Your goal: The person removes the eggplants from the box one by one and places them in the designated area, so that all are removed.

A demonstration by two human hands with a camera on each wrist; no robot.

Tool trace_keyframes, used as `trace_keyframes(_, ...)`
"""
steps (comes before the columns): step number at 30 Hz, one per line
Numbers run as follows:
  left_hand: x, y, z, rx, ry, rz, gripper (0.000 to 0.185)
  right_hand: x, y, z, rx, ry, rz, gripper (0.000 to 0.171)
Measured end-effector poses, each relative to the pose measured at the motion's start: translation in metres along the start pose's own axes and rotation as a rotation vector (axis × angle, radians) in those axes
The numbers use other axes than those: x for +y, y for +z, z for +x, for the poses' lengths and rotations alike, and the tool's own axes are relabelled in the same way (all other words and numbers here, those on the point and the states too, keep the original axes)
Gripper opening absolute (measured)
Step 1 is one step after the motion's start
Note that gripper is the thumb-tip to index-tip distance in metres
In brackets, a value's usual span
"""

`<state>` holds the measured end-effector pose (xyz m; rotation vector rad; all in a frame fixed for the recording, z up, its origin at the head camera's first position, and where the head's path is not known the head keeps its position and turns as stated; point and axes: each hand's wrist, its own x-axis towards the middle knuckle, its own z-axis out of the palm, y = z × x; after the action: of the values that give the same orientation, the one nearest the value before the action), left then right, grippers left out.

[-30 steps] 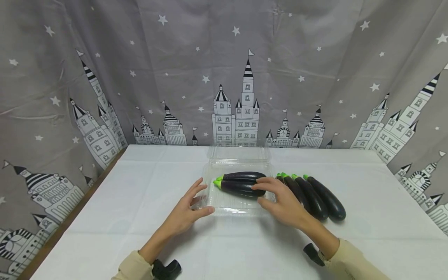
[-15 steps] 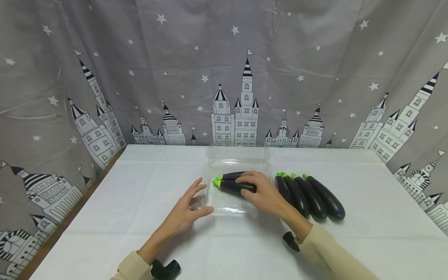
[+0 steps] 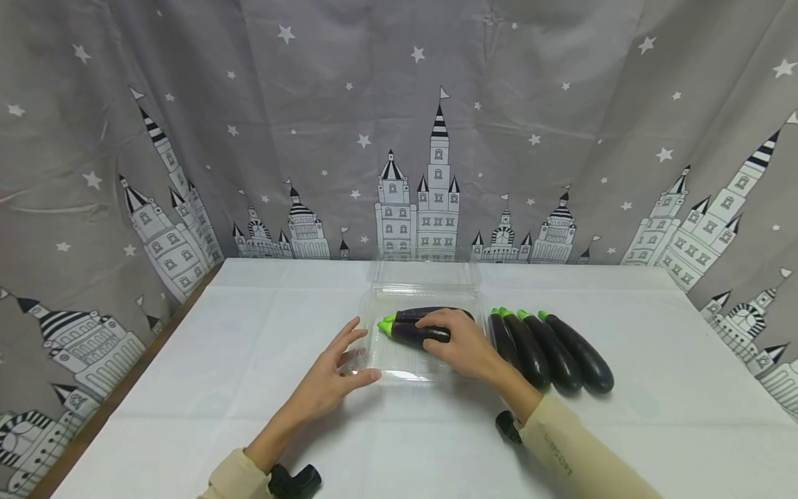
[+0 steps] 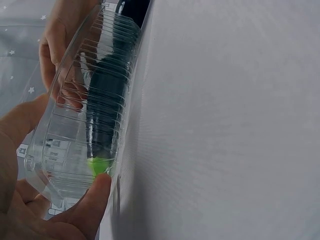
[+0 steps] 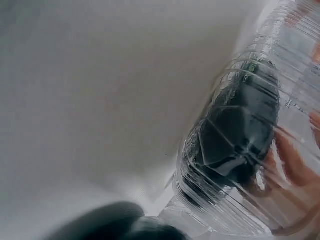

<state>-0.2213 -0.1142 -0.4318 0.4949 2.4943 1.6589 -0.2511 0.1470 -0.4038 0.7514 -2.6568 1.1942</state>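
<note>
Clear plastic clamshell tray (image 3: pixel 399 360) sits centre of the white table (image 3: pixel 249 333), lid (image 3: pixel 427 272) folded back at 12 o'clock toward the curtain. Inside lie two dark purple eggplants (image 3: pixel 408 331) w/ green stem ends pointing to 9 o'clock, side by side & touching.

Right hand (image 3: pixel 461 343) reaches in from 4 o'clock & lies over the eggplants, fingers curled round the nearer one, grasping it; it rests in the tray, not lifted. Right wrist view shows the dark eggplant (image 5: pixel 240 130) thru the ribbed tray wall (image 5: pixel 250 200), fingers (image 5: pixel 292 162) blurred behind the plastic.

Left hand (image 3: pixel 330 378) is at the tray's 8 o'clock corner, fingers relaxed & spread, not clenched; thumb tip (image 3: pixel 369 375) touches the tray's front-left edge. Left wrist view: thumb (image 4: pixel 95 197) presses against the ribbed tray wall (image 4: pixel 85 125) close to the green stem (image 4: pixel 99 165); other fingers near the rim, contact hard to tell.

Just beside the tray at 3 o'clock, four more eggplants (image 3: pixel 555 350) lie in a row on the table, touching each other, stems toward 11 o'clock. Right forearm crosses just in front of the leftmost one.

Grey curtain (image 3: pixel 399 138) w/ white castles & stars hangs behind, at 12 o'clock. Beige sleeves (image 3: pixel 580 457) on both arms, black wrist-cam mounts (image 3: pixel 296 479) at the cuffs.
</note>
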Motion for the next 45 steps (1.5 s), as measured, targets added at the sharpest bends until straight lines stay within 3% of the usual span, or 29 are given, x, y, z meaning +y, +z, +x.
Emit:
trace_keyframes(20, 0.0005, -0.0004, 0.0006, -0.01, 0.013, -0.018, 0.073, 0.0053, 0.0051, -0.0013, -0.128, -0.065, -0.077, 0.033)
trace_keyframes(34, -0.0006, 0.0005, 0.0004, -0.009, 0.011, -0.005, 0.073, 0.0043, 0.0042, -0.0048, -0.258, -0.046, -0.074, 0.036)
trace_keyframes(45, -0.0006, 0.0008, -0.0007, 0.002, -0.009, 0.006, 0.075, 0.0053, 0.0056, -0.005, -0.269, -0.044, -0.073, 0.037)
